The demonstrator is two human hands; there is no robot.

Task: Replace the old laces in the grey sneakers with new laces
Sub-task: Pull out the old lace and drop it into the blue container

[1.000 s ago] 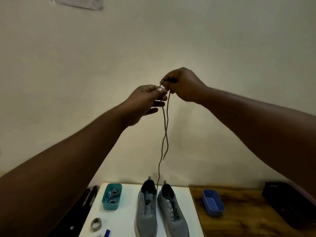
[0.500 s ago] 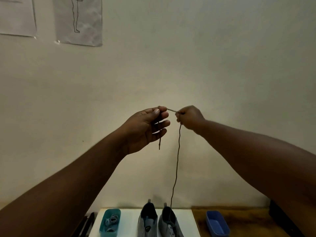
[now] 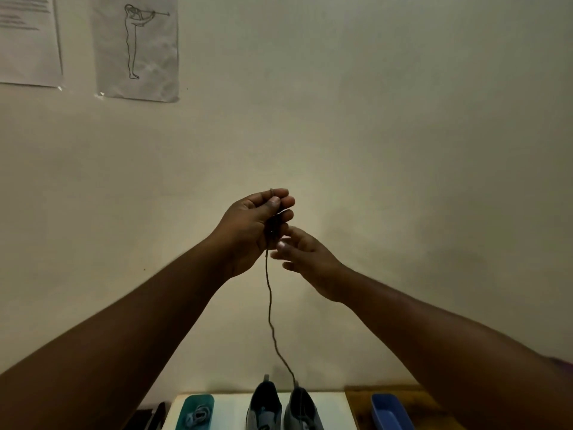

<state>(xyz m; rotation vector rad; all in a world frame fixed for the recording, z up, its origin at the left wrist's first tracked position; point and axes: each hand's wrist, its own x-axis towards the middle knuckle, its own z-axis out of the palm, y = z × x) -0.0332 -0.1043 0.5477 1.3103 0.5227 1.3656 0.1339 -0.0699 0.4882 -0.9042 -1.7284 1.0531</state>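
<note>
Left hand [image 3: 251, 231] raised at frame centre, fingers curled, thumb and forefinger pinching the top of a thin dark grey cord lace [image 3: 269, 305]; a small gathered bunch of it sits in the palm. Right hand [image 3: 305, 259] just at 4 o'clock of the left, fingers loosely extended and blurred, fingertips beside the lace under the left hand, gripping nothing as far as visible.

Lace hangs from the left hand straight toward 6 o'clock, wavy, its lower end reaching the heel of the right-side grey fabric sneaker [image 3: 302, 409]. Whether it is threaded in there, cannot tell. Second grey sneaker [image 3: 264, 406] touching or just beside it at 9 o'clock, both on a white tabletop [image 3: 328, 408] at the bottom edge.

Step, judged: an old lace is nearly out of the right-side shoe and being wound into the left hand. Next move likely needs the right hand to catch the hanging strand lower down and feed it up, then drop the bundle in a tray.

Teal plastic tray [image 3: 198, 411] at 9 o'clock of the shoes holds pale blue-grey coiled laces. Empty-looking blue plastic tray [image 3: 390, 411] at 3 o'clock, on brown wooden surface [image 3: 359, 408].

Wall at 11 o'clock: paper sheet with line drawing of a standing figure [image 3: 136, 48] holding a long rod; beside it printed text sheet [image 3: 28, 38], lines too small to read. No brand visible on the shoes.
</note>
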